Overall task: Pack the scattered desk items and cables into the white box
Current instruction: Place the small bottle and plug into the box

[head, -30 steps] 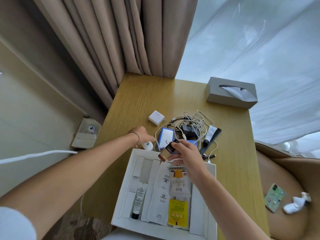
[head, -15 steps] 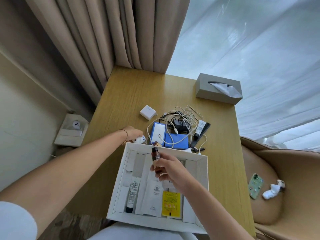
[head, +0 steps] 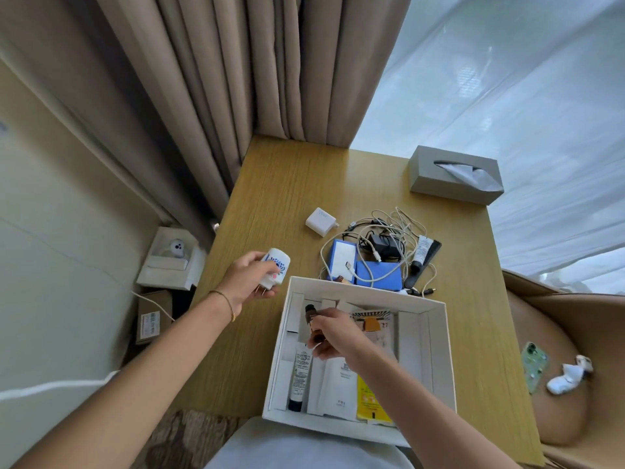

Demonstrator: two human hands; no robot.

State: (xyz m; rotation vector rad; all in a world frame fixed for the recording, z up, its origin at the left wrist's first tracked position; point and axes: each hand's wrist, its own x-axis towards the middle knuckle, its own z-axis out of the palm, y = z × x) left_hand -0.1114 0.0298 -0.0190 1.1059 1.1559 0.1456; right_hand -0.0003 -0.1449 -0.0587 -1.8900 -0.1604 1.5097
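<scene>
Both bare forearms reach forward from the near edge. The left hand [head: 248, 278], a thin bracelet on its wrist, curls its fingers round something white. The right hand [head: 333, 333], further right and nearer, pinches something small and brown.

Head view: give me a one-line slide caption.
Right hand lowers a brown vial into the white box; left hand holds a white plug over the desk.

Soft daylight pours through the sheer curtain [head: 507, 89] at upper right, brightest there, no harsh glare. The bench [head: 287, 184] is evenly lit, shadows faint. Wide-angle bending curves the drapes [head: 203, 96] and walls at the edges. Slight blur smears the lower left corner; the centre stays fairly sharp.
</scene>
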